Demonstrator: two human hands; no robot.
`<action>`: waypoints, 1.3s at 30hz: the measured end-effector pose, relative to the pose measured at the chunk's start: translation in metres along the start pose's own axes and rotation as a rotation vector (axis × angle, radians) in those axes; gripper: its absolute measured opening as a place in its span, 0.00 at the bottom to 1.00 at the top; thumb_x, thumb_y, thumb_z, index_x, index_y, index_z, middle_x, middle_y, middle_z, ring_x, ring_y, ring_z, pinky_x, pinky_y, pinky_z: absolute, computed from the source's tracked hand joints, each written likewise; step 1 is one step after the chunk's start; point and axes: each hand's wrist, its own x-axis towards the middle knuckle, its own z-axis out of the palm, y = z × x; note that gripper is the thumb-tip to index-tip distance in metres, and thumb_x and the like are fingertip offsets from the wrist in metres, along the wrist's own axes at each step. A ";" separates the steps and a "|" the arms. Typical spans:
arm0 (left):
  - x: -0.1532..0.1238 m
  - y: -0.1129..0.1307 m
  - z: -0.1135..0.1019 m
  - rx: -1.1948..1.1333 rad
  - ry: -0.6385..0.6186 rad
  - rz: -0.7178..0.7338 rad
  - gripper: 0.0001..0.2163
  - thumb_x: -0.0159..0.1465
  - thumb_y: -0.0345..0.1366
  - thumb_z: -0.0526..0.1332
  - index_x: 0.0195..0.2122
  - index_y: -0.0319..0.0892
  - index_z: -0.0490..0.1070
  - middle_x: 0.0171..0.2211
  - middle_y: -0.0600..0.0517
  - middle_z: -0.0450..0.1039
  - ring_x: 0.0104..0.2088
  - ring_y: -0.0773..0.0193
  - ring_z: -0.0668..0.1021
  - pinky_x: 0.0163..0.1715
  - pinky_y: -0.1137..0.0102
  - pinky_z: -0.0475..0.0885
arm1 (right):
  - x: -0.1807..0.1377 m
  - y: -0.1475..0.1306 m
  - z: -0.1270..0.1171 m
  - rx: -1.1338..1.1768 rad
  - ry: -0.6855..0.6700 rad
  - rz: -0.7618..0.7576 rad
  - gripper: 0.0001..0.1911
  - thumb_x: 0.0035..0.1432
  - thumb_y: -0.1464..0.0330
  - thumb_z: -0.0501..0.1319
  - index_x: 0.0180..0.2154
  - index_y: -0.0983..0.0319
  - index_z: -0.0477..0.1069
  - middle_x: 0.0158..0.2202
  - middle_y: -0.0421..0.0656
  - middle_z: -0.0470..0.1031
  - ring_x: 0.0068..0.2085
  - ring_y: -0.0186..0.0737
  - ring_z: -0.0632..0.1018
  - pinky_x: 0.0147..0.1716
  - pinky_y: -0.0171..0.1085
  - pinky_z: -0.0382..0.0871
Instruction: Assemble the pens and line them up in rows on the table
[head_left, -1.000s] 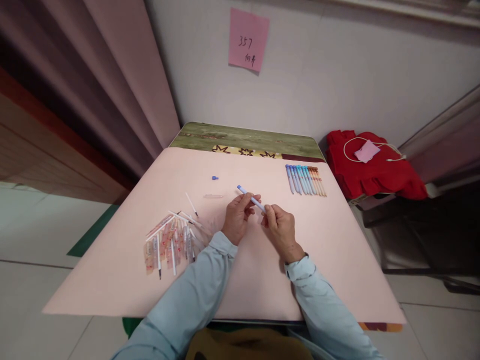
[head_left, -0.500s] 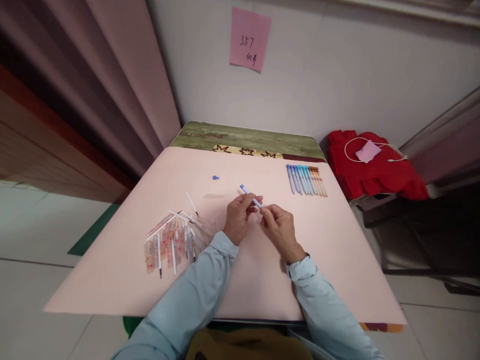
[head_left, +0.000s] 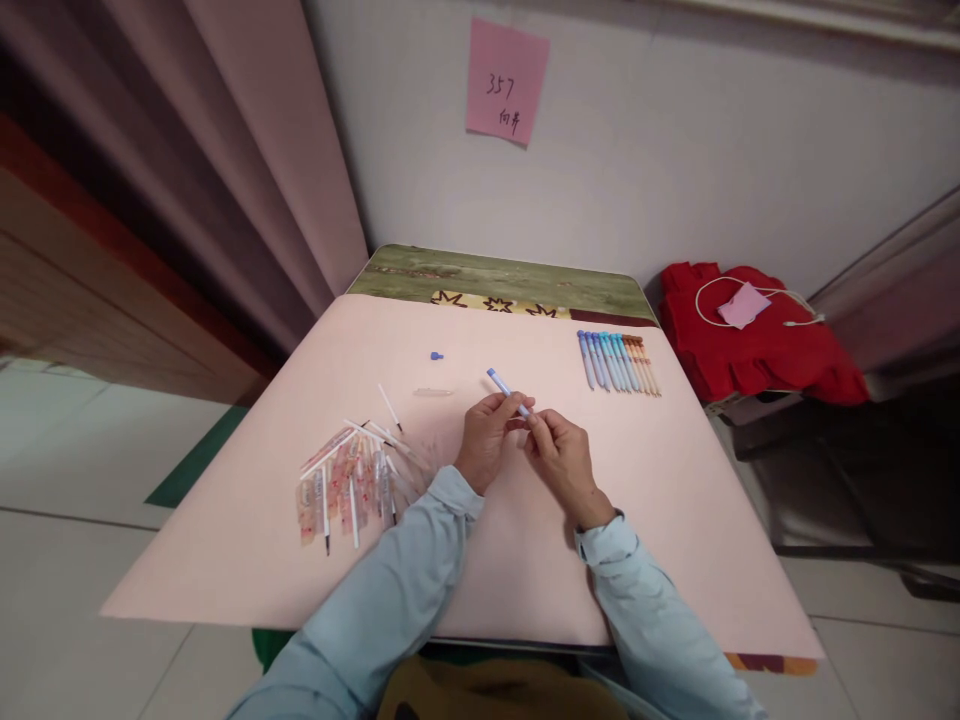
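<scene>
Between both hands, a light blue pen barrel (head_left: 500,383) with a darker blue end is held at a slant above the table. My left hand (head_left: 487,432) is closed round its middle, thumb on top. At its lower end my right hand (head_left: 561,455) pinches it, and the fingers hide that tip. Beyond the hands lie a small blue cap (head_left: 436,356) and a clear tube-like piece (head_left: 433,392). On the left is a heap of clear wrappers (head_left: 347,480) with white pen refills (head_left: 354,512) scattered over it.
A row of blue and brown pens (head_left: 611,362) lies at the right back of the pink-covered table (head_left: 517,570). Beyond the right edge, a red cloth (head_left: 690,350) bears a white cable and pink paper. A pink note (head_left: 507,82) hangs on the wall.
Both hands keep hold of the pen barrel, with the fingers moved closer together around its lower end. The whole view has shifted slightly.
</scene>
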 end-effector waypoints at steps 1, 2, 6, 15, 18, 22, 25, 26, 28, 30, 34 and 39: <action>0.000 0.000 0.000 0.008 0.006 0.003 0.13 0.51 0.42 0.73 0.30 0.38 0.77 0.31 0.47 0.79 0.28 0.66 0.77 0.31 0.70 0.71 | 0.000 0.001 0.000 -0.026 0.000 -0.011 0.21 0.67 0.53 0.53 0.32 0.60 0.74 0.22 0.37 0.73 0.23 0.33 0.71 0.27 0.31 0.64; -0.001 -0.001 -0.001 0.008 0.011 0.004 0.13 0.51 0.42 0.73 0.30 0.37 0.77 0.30 0.47 0.79 0.27 0.66 0.77 0.30 0.69 0.71 | 0.000 0.001 0.000 -0.059 0.014 -0.020 0.20 0.65 0.53 0.55 0.33 0.60 0.76 0.22 0.37 0.72 0.23 0.32 0.70 0.26 0.30 0.63; -0.001 -0.002 -0.003 0.001 0.004 0.004 0.13 0.52 0.42 0.72 0.29 0.36 0.78 0.25 0.49 0.77 0.25 0.66 0.76 0.29 0.70 0.70 | -0.001 0.005 0.001 -0.169 0.086 -0.047 0.17 0.61 0.53 0.61 0.39 0.59 0.78 0.21 0.35 0.70 0.22 0.32 0.67 0.24 0.31 0.60; 0.001 -0.002 -0.006 0.075 -0.037 0.047 0.11 0.54 0.42 0.70 0.28 0.37 0.79 0.28 0.48 0.78 0.28 0.66 0.76 0.32 0.70 0.70 | -0.001 0.004 0.002 0.077 -0.071 -0.014 0.20 0.65 0.54 0.54 0.30 0.61 0.74 0.21 0.37 0.71 0.22 0.33 0.69 0.24 0.31 0.62; 0.002 -0.005 -0.007 0.052 -0.023 0.035 0.11 0.54 0.41 0.71 0.28 0.37 0.79 0.28 0.48 0.78 0.26 0.67 0.76 0.30 0.70 0.69 | 0.000 0.004 0.003 0.052 -0.075 -0.015 0.21 0.65 0.53 0.54 0.29 0.60 0.73 0.21 0.38 0.72 0.23 0.33 0.70 0.24 0.31 0.63; 0.003 -0.009 -0.007 0.061 0.044 0.077 0.12 0.53 0.42 0.72 0.28 0.38 0.77 0.29 0.48 0.78 0.27 0.67 0.76 0.32 0.70 0.70 | 0.000 0.007 0.004 -0.119 -0.001 -0.042 0.20 0.63 0.52 0.56 0.31 0.60 0.75 0.20 0.37 0.71 0.21 0.32 0.68 0.23 0.31 0.60; 0.006 -0.011 -0.010 0.105 0.063 0.123 0.12 0.52 0.42 0.72 0.27 0.38 0.76 0.27 0.49 0.77 0.27 0.67 0.76 0.33 0.69 0.71 | 0.000 0.010 0.006 -0.208 0.053 -0.063 0.17 0.61 0.53 0.60 0.37 0.59 0.76 0.22 0.36 0.73 0.22 0.33 0.70 0.25 0.31 0.60; 0.007 -0.011 -0.011 0.127 0.072 0.140 0.12 0.52 0.42 0.72 0.27 0.38 0.76 0.27 0.50 0.77 0.27 0.67 0.76 0.33 0.70 0.71 | 0.000 0.010 0.006 -0.220 0.062 -0.068 0.16 0.61 0.53 0.60 0.38 0.59 0.76 0.23 0.36 0.74 0.23 0.33 0.71 0.25 0.31 0.61; 0.007 -0.013 -0.012 0.175 0.092 0.169 0.12 0.52 0.41 0.72 0.28 0.37 0.76 0.26 0.50 0.76 0.27 0.67 0.75 0.32 0.70 0.70 | 0.001 0.011 0.008 -0.230 0.065 -0.075 0.15 0.62 0.55 0.60 0.38 0.58 0.76 0.24 0.37 0.76 0.24 0.34 0.73 0.26 0.31 0.61; 0.005 -0.016 -0.010 0.212 0.111 0.184 0.12 0.52 0.41 0.71 0.28 0.37 0.76 0.26 0.50 0.76 0.27 0.67 0.75 0.32 0.71 0.70 | 0.003 0.011 0.009 -0.230 0.059 -0.078 0.14 0.62 0.55 0.59 0.37 0.58 0.76 0.25 0.37 0.76 0.25 0.34 0.74 0.26 0.32 0.61; -0.002 -0.007 0.000 0.234 0.238 0.249 0.16 0.51 0.39 0.72 0.39 0.39 0.75 0.35 0.49 0.77 0.33 0.66 0.77 0.36 0.71 0.70 | 0.005 0.015 0.011 -0.175 0.087 -0.055 0.15 0.62 0.55 0.58 0.35 0.58 0.75 0.25 0.37 0.77 0.25 0.35 0.75 0.27 0.32 0.63; 0.030 0.058 -0.011 0.522 0.304 0.509 0.14 0.54 0.38 0.69 0.41 0.42 0.76 0.32 0.51 0.75 0.32 0.65 0.75 0.35 0.70 0.69 | 0.005 0.022 0.013 -0.052 0.145 0.005 0.16 0.61 0.53 0.59 0.34 0.59 0.74 0.23 0.37 0.75 0.23 0.35 0.73 0.25 0.32 0.64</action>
